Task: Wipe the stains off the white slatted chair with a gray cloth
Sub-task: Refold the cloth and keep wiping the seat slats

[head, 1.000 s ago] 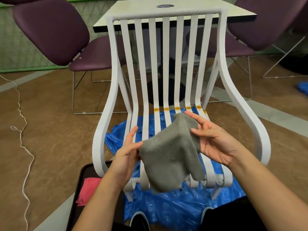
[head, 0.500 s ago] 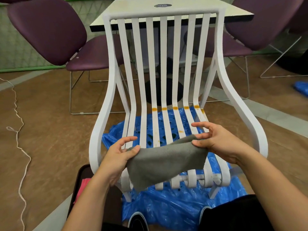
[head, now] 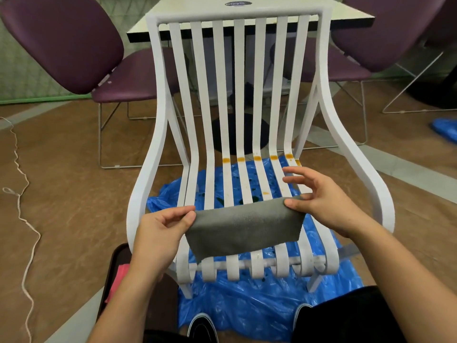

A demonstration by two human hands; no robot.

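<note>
The white slatted chair [head: 238,78] faces me on the floor. A row of orange stains [head: 257,158] crosses its slats where seat meets back, and one more spot lies lower on a seat slat. The gray cloth [head: 244,227] is folded and stretched flat above the seat's front half. My left hand [head: 163,229] pinches its left corner between thumb and fingers. My right hand [head: 319,201] pinches the right corner with the thumb, the other fingers spread above the slats.
Blue plastic sheeting [head: 259,303] covers the floor under the chair. A dark tray [head: 116,273] with a pink cloth sits at my lower left. Purple chairs [head: 74,43] and a white table [head: 247,11] stand behind. A white cord [head: 22,214] trails along the left floor.
The cloth went from a loose bunch held up in front of the backrest to a folded strip pulled flat and lowered over the seat. Both hands moved down and apart.
</note>
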